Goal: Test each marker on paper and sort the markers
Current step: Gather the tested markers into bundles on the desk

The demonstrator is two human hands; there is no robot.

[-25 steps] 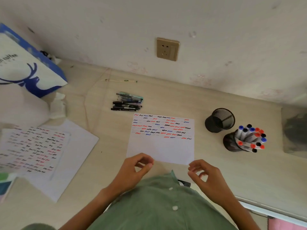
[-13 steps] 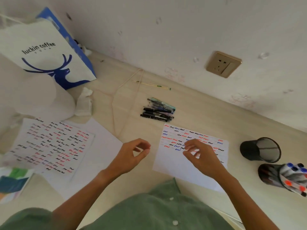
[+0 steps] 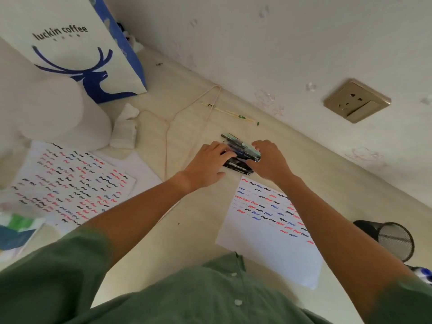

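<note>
A small pile of dark pens and markers (image 3: 240, 160) lies on the desk close to the wall. Both my hands are at it. My left hand (image 3: 207, 164) lays its fingers on the pile's left end, with the thumb off to the side on the desk. My right hand (image 3: 268, 160) curls fingers and thumb round the pile's right end. The test paper (image 3: 271, 249), with rows of red, blue and black squiggles on its upper half, lies just below the pile under my right forearm.
A black mesh cup (image 3: 392, 239) lies on its side at the right, with marker tips (image 3: 423, 272) at the frame edge below it. A filled squiggle sheet (image 3: 65, 183), a white roll (image 3: 58, 113), a tissue (image 3: 124, 129) and a coffee bag (image 3: 70, 54) are at left. A string (image 3: 187, 108) loops behind.
Both hands moved forward from the paper's near edge, over the paper, to the pile of markers by the wall. My head turned left, so the cups slid to the right edge.
</note>
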